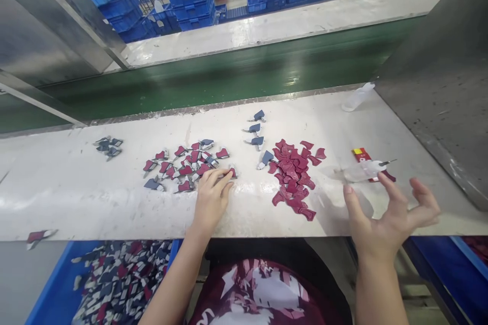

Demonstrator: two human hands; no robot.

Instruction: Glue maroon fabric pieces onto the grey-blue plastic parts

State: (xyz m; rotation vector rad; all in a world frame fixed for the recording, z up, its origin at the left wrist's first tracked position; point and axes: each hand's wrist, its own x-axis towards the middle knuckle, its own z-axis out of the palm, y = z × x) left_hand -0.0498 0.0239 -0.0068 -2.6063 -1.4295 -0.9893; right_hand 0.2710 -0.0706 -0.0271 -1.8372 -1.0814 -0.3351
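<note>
My left hand (212,197) is closed, its fingertips on a small grey part with a dark red top (233,172) at the right edge of a loose group of similar parts (185,169). My right hand (389,213) has thumb and fingers spread apart. Just beyond its thumb and forefinger is a translucent squeeze bottle (362,170) with a thin dark needle tip, lying on its side and slightly blurred. Between my hands lies a pile of flat dark red pieces (293,175). Several grey parts with blue tops (255,128) form a line behind it.
A red packet with a yellow label (359,152) lies by the bottle. Another white bottle (358,97) is near the metal panel (438,76). Below the bench at left, a blue bin (57,284) holds many parts. A green conveyor belt (229,81) runs behind.
</note>
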